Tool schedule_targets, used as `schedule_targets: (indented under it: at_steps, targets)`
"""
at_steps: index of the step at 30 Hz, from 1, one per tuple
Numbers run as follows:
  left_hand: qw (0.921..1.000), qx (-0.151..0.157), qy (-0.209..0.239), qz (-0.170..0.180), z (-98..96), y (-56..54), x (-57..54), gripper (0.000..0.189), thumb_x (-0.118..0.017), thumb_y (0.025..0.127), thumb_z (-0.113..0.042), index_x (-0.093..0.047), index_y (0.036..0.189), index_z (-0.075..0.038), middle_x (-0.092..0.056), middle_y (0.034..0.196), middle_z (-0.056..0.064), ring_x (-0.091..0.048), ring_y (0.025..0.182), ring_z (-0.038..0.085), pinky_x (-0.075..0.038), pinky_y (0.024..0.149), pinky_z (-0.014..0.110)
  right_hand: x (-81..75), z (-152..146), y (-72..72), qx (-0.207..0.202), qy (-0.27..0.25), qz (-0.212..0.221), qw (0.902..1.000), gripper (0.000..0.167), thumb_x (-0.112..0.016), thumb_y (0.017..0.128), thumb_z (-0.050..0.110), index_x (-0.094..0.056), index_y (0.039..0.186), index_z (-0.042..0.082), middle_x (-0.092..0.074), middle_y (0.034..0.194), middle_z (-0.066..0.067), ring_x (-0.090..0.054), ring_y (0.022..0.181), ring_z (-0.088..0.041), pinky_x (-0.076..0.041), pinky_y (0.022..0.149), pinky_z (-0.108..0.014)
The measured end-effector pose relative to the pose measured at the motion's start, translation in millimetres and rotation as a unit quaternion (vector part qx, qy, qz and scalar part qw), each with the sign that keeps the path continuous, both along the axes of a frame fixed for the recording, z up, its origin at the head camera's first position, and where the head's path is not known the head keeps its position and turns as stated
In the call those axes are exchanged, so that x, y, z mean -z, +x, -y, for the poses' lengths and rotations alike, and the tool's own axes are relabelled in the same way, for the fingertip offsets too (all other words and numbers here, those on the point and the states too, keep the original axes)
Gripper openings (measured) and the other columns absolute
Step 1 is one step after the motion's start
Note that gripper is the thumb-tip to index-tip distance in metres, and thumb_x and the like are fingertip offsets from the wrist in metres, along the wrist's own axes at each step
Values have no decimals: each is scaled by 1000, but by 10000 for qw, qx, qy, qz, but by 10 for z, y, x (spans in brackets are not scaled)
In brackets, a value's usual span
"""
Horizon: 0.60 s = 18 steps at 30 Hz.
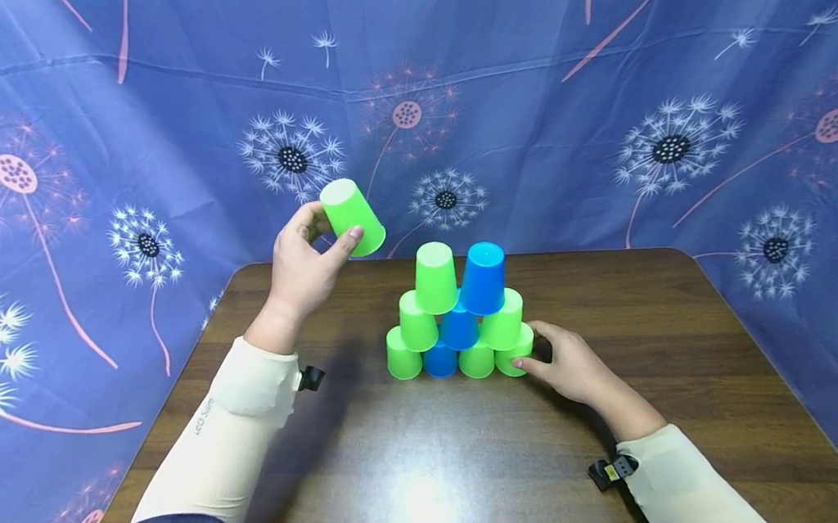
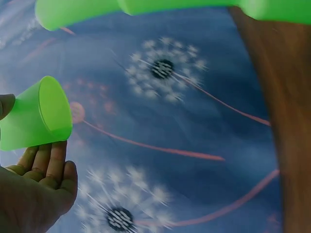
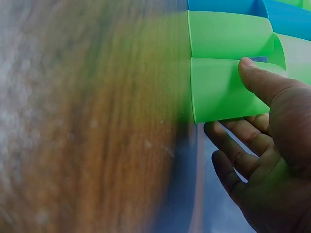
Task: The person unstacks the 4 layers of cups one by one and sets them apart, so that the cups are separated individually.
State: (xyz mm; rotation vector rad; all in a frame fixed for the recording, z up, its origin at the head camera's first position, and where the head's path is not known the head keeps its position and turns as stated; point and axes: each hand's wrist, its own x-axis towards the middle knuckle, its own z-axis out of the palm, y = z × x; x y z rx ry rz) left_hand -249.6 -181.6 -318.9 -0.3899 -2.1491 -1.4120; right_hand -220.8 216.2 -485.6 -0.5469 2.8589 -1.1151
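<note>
Green cup tilted at the stack's ten o'clock, pinched in left hand; right hand grips corner cup at four. I'd level the first, pressing the second lightly.

The head view is bright and mostly sharp, with white glare on the wooden tabletop at 6 o'clock and a soft shadow at 7. The left wrist view is dimmer, its dandelion-print cloth slightly soft. In the right wrist view, wood grain blurs heavily toward 9 o'clock; the green cup near 2 looks crisper.
</note>
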Motion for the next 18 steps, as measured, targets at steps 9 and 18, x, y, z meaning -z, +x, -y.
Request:
schedule_targets:
  at_steps: [9,18]
  targets:
    - [9976,-570,26,395,373,-87,368,40,-83,91,-15,-65,123,3,-70,109,16,-61,92,19,-53,87,34,-21,8,13,13,50,45,10000,71,-83,92,37,-54,147,2,-62,141,-18,-54,135,-42,-43,111,-64]
    - [9886,-1182,-349,865,706,-146,771,43,-84,92,-25,-66,124,-3,-72,111,12,-65,94,22,-54,85,30,-34,10,15,6,62,52,10000,70,-83,93,36,-54,146,2,-62,141,-18,-55,134,-42,-44,110,-64]
